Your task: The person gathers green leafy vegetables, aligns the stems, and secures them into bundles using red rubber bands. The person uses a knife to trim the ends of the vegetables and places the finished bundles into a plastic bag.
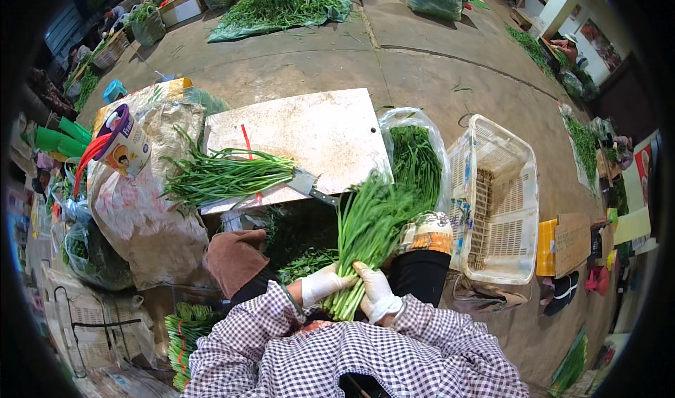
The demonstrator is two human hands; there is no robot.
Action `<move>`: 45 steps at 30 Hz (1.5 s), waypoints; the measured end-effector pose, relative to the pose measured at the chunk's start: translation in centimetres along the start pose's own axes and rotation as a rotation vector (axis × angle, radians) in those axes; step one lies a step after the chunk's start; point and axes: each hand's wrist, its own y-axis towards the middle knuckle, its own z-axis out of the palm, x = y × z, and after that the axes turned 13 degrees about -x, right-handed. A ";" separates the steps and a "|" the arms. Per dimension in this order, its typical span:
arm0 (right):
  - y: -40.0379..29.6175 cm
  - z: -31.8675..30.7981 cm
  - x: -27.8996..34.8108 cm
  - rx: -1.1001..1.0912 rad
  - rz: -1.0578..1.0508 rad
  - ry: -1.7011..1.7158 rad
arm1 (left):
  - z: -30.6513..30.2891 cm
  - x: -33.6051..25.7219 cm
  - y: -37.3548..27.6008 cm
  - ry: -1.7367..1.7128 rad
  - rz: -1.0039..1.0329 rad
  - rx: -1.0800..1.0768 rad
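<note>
A bunch of long green leafy stalks, probably garlic chives, is held above my lap, its pale stem ends toward me. My left hand, in a whitish glove, grips it from the left, and my right hand, gloved too, from the right. Beyond it stands a white board. A smaller bunch of the greens lies across its left part over a red tie strip. The blade of a knife touches that bunch's right end; its black handle points toward me.
An open plastic bag of greens stands right of the board, beside a white plastic crate. At left, a printed tub holding red strips rests by woven sacking. Tied bundles lie low left. Other people sit farther off.
</note>
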 end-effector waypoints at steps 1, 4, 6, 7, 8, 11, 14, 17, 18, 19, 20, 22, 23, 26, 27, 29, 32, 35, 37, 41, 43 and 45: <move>-1.4 0.6 0.7 0.003 -0.068 0.005 | 0.6 -0.8 -0.7 0.025 0.044 -0.011; -3.3 2.7 2.8 0.026 -0.245 0.010 | 1.7 -3.9 -2.0 0.104 0.268 -0.034; -3.8 4.5 5.2 0.118 -0.287 0.046 | 0.3 -5.2 -1.3 0.382 0.478 -0.066; -3.5 5.1 6.0 0.179 -0.325 0.076 | 0.0 -6.4 -1.2 0.401 0.575 -0.024; -2.4 5.4 6.9 0.212 -0.396 0.021 | -0.3 -8.0 -1.0 0.326 0.490 0.070; 1.8 6.3 8.4 0.288 -0.648 -0.079 | -0.9 -12.2 0.1 0.295 0.576 0.179; 6.0 9.2 11.8 0.732 -0.783 0.096 | -2.8 -14.7 3.9 0.420 0.651 0.043; 10.1 11.7 15.7 0.542 -0.972 -0.301 | -2.2 -18.9 6.9 0.452 0.604 -0.185; 10.4 12.7 17.0 0.573 -0.826 -0.275 | -3.1 -20.6 8.6 0.561 0.391 -0.262; 11.0 13.8 17.3 0.575 -0.763 -0.332 | -5.7 -19.5 11.3 0.454 0.413 -0.301; 13.3 14.2 17.3 0.607 -0.855 -0.439 | -9.2 -18.2 15.6 0.502 0.561 -0.274; 19.1 13.2 17.4 0.559 -0.615 -0.547 | -9.4 -18.2 19.5 0.472 0.796 -0.168; 17.0 15.3 16.8 0.500 -0.868 -0.812 | -13.3 -15.7 22.4 0.275 0.665 -0.289; 19.0 15.9 16.8 0.349 -1.028 -1.081 | -13.0 -17.1 24.1 0.046 0.488 -0.338; 22.4 15.5 16.2 0.339 -0.914 -0.938 | -12.3 -17.5 24.4 -0.028 0.426 -0.343; 29.0 14.8 15.8 0.297 -0.710 -0.833 | -11.4 -16.5 24.2 -0.186 0.262 -0.373; 23.7 17.8 19.1 0.431 -0.369 -0.703 | -12.3 -17.7 22.7 0.053 0.255 -0.373; 27.0 16.6 18.9 0.268 -0.162 -0.639 | -10.4 -16.6 23.2 -0.107 0.168 -0.322; 23.9 16.6 18.5 0.274 -0.127 -0.656 | -11.3 -13.9 24.3 -0.211 0.205 -0.222; 25.9 13.3 17.8 0.289 -0.121 -0.565 | -11.0 -12.4 23.6 -0.444 0.009 -0.132; 26.1 13.2 17.2 0.261 -0.089 -0.474 | -12.0 -11.3 24.2 -0.519 0.005 -0.141; 25.2 13.4 17.3 0.132 -0.158 -0.546 | -11.9 -11.0 24.3 -0.620 0.069 -0.095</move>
